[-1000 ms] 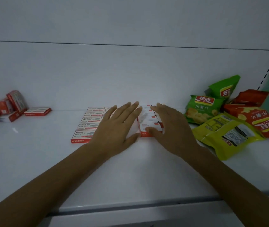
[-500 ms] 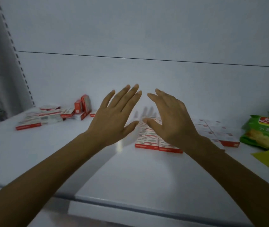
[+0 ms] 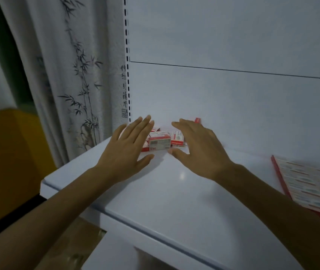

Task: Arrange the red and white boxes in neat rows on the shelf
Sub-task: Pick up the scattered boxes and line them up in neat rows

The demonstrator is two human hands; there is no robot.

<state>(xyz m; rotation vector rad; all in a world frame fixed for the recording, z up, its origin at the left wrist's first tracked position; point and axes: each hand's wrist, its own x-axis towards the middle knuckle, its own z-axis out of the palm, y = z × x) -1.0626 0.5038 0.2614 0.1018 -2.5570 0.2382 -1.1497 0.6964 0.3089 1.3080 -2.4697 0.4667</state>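
A loose pile of small red and white boxes lies at the back left corner of the white shelf, against the back panel. My left hand hovers spread and flat at the pile's left side, covering some boxes. My right hand hovers spread at the pile's right side, hiding boxes behind it; one upright box peeks above its fingers. Neither hand holds anything. The neat rows of boxes lie at the right edge of the view.
The shelf's left end and front edge drop off toward a yellow surface. A curtain with a bamboo print hangs to the left. The slotted upright marks the shelf's back left corner.
My view has swung left along the shelf. Both hands left the arranged rows and moved over to the loose pile at the left end. The snack bags are out of view.
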